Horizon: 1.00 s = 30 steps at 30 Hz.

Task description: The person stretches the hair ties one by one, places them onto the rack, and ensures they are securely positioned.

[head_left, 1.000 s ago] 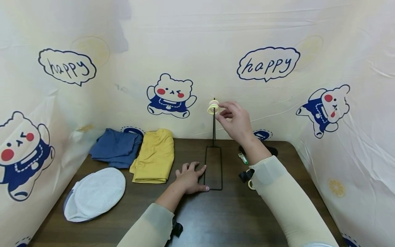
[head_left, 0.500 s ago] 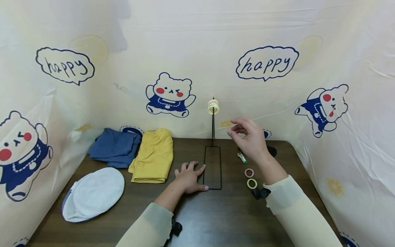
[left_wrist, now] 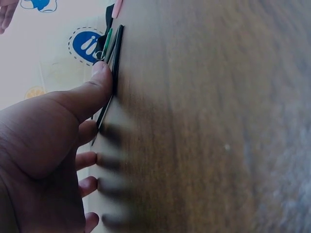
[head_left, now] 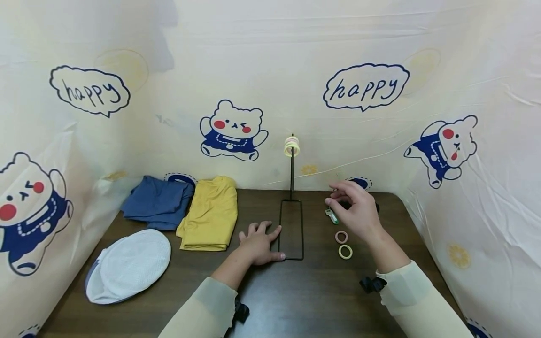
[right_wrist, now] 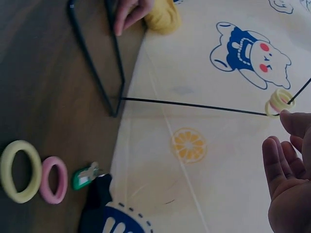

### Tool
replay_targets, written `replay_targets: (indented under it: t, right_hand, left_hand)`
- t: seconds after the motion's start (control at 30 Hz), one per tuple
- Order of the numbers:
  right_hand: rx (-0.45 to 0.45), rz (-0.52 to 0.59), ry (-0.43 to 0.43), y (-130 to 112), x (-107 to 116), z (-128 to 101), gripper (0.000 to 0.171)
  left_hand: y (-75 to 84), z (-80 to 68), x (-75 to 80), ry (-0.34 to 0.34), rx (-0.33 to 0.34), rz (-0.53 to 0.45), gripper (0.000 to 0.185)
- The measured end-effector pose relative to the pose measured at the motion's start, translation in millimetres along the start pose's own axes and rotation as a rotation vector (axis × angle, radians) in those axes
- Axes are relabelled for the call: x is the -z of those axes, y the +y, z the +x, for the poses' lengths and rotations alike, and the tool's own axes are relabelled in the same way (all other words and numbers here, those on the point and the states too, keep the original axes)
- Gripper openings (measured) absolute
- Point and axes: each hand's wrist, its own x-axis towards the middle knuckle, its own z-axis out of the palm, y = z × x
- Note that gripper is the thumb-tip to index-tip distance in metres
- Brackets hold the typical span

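Observation:
A black wire stand (head_left: pixel 291 230) has a rectangular base on the table and an upright at its far end. Several pale yellow and pink rings (head_left: pixel 291 146) hang together near the top of that upright. My left hand (head_left: pixel 259 246) lies with spread fingers at the base's left side, thumb on the near corner. My right hand (head_left: pixel 357 209) hovers above the table's right part, fingers loosely bent and nothing between them. Below it lie a pink ring (head_left: pixel 341 237), a yellow ring (head_left: pixel 345 252) and a key with a green tag (head_left: pixel 331 216).
To the left are folded blue cloth (head_left: pixel 158 202), folded yellow cloth (head_left: pixel 210 213) and a white mesh cap (head_left: pixel 128 265). A black item (right_wrist: pixel 97 206) lies beyond the key, partly behind my right hand in the head view. A printed curtain (head_left: pixel 296 47) encloses the table's back and sides.
My right hand has let go of the rings on the upright and moved right and down towards the table's right side. The left hand and the stand have kept their places.

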Motion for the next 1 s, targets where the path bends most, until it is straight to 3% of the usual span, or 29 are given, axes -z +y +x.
replay_targets:
  t: [0.37,0.6,0.8,1.0]
  right_hand:
    - [-0.084,-0.034,-0.051,18.7,10.3,-28.3,0.038]
    - [-0.121,-0.049,-0.14,36.9,15.1,-46.8,0.039]
    - [-0.206,-0.091,-0.216,55.4,17.1,-59.7,0.036]
    - [-0.275,-0.135,-0.34,72.0,17.4,-70.1,0.035]
  left_hand:
    - [3.7,-0.9,-0.7,0.031,-0.005,-0.025,0.088]
    - [3.7,-1.9,-2.1,0.051,-0.005,-0.048,0.09]
    - [2.3,-0.9,-2.9,0.057,-0.006,-0.051,0.09]
    - [1.8,-1.3,-2.0,0.05,-0.01,-0.055,0.09]
